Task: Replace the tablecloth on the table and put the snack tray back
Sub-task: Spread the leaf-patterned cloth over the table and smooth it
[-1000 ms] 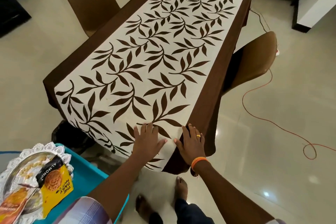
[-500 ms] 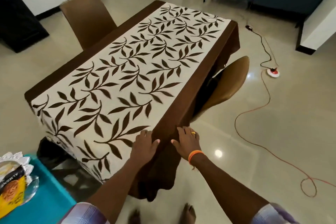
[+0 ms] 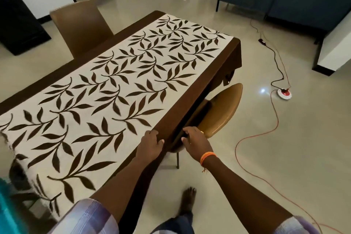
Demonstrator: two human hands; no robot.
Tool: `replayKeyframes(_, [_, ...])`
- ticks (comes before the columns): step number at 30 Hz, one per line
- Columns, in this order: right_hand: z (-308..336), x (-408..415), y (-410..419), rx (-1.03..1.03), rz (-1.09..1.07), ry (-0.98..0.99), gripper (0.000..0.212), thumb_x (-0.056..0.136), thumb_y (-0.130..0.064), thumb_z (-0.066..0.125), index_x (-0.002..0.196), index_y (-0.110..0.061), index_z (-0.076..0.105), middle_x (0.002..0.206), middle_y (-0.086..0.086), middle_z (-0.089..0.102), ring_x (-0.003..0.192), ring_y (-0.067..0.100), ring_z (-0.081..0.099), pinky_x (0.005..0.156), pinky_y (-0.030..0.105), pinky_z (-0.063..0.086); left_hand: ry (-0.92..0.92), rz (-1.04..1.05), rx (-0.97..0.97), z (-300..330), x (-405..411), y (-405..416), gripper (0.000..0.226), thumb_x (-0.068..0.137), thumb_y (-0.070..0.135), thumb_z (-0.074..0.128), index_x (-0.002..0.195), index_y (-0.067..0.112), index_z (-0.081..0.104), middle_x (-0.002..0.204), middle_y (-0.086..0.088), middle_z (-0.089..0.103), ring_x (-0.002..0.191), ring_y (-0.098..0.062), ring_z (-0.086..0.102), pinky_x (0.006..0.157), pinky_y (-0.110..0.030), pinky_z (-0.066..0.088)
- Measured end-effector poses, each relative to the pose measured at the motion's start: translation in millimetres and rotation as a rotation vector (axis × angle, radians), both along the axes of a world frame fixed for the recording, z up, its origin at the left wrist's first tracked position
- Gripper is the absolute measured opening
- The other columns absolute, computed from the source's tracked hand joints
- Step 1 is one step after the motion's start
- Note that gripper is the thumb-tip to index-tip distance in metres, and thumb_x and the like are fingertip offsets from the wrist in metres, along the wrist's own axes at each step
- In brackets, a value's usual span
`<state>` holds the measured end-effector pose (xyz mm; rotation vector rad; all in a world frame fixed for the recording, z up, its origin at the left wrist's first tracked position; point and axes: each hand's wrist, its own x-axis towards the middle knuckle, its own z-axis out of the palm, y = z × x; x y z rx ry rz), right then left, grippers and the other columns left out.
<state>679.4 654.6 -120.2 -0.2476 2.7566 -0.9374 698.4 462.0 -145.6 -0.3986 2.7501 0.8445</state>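
The tablecloth (image 3: 121, 89), cream with dark leaf prints and a brown border, lies spread over the long table. My left hand (image 3: 151, 145) rests flat on the brown border at the table's right long edge. Just to its right, my right hand (image 3: 195, 140), with an orange wristband, presses its bent fingers against the hanging brown side of the cloth. No fold of cloth shows inside either hand. The snack tray is out of view.
A tan chair (image 3: 220, 114) is tucked under the right edge, right beside my right hand. Another brown chair (image 3: 79, 26) stands at the far left side. An orange cable (image 3: 273, 112) loops over the floor on the right. A blue sofa (image 3: 296, 0) with a person stands behind.
Both hands slid from the near short end around the corner onto the right long edge. The view swung right, and the snack tray on the teal surface left the frame.
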Motion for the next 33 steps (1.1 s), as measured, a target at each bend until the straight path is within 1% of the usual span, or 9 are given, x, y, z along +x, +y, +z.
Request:
replayKeyframes(5, [17,-94,30,-0.119,-0.054,0.005,0.026,0.095,-0.022,0.058,0.121,-0.019,0.058,0.109,-0.003,0.066,0.094,0.009,0.061,0.087,0.024,0.054,0.037,0.105,0.062,0,-86,34,0.042,0.095,0.033,0.060,0.132,0.015,0.052,0.132,-0.006,0.055,0.120,-0.022,0.055,0.099,-0.034,0.046])
replayKeyframes(8, [23,-152,57,-0.191,-0.073,-0.006,0.023,0.095,-0.020,0.059,0.118,-0.018,0.060,0.096,-0.006,0.066,0.083,0.004,0.060,0.074,0.011,0.048,0.052,0.122,0.097,2,-137,52,0.042,0.094,0.033,0.059,0.130,0.012,0.054,0.127,-0.008,0.056,0.115,-0.023,0.056,0.095,-0.035,0.048])
replayKeyframes(12, [18,-236,104,-0.230,-0.125,-0.007,0.018,0.093,-0.021,0.061,0.112,-0.021,0.062,0.081,-0.020,0.060,0.078,0.000,0.060,0.067,0.007,0.044,0.053,0.241,0.160,-1,-208,86,0.043,0.093,0.032,0.061,0.130,0.011,0.055,0.130,-0.009,0.055,0.119,-0.024,0.055,0.096,-0.033,0.044])
replayKeyframes(19, [5,-430,185,-0.324,-0.090,-0.020,0.013,0.088,-0.017,0.064,0.100,-0.018,0.065,0.085,-0.007,0.064,0.082,0.009,0.062,0.078,0.023,0.050,0.099,0.417,0.141,-9,-352,151,0.041,0.091,0.028,0.063,0.127,0.009,0.059,0.129,-0.010,0.060,0.122,-0.026,0.054,0.100,-0.032,0.040])
replayKeyframes(23, [20,-539,232,-0.344,0.021,-0.063,0.009,0.087,-0.019,0.065,0.096,-0.021,0.065,0.085,-0.011,0.063,0.083,0.003,0.061,0.071,0.017,0.046,0.093,0.669,0.153,1,-420,197,0.041,0.091,0.028,0.063,0.126,0.007,0.059,0.126,-0.011,0.062,0.117,-0.026,0.058,0.095,-0.033,0.044])
replayKeyframes(25, [28,-591,257,-0.310,0.116,-0.085,0.010,0.087,-0.019,0.065,0.097,-0.021,0.064,0.088,-0.009,0.064,0.084,0.004,0.061,0.074,0.018,0.047,0.104,0.777,0.173,6,-458,225,0.041,0.092,0.026,0.061,0.126,0.004,0.059,0.127,-0.013,0.061,0.119,-0.029,0.056,0.095,-0.033,0.042])
replayKeyframes(27, [36,-638,271,-0.274,0.183,-0.098,0.013,0.087,-0.019,0.066,0.100,-0.018,0.064,0.091,-0.004,0.065,0.086,0.009,0.061,0.077,0.020,0.048,0.105,0.840,0.199,12,-497,249,0.043,0.092,0.027,0.061,0.129,0.005,0.057,0.131,-0.012,0.059,0.123,-0.028,0.053,0.099,-0.034,0.041])
replayKeyframes(30, [42,-715,279,-0.234,0.237,-0.107,0.015,0.087,-0.022,0.067,0.101,-0.018,0.064,0.087,-0.003,0.064,0.082,0.015,0.063,0.065,0.010,0.043,0.150,0.859,0.185,20,-566,277,0.036,0.090,0.025,0.063,0.121,0.006,0.061,0.123,-0.012,0.062,0.117,-0.028,0.057,0.092,-0.029,0.042])
replayKeyframes(33, [37,-785,272,-0.174,0.353,-0.086,0.022,0.086,-0.022,0.067,0.107,-0.014,0.065,0.092,0.000,0.067,0.085,0.017,0.063,0.080,0.022,0.049,0.189,0.929,0.213,20,-637,286,0.040,0.090,0.023,0.062,0.126,0.005,0.059,0.127,-0.013,0.060,0.117,-0.028,0.057,0.098,-0.033,0.046])
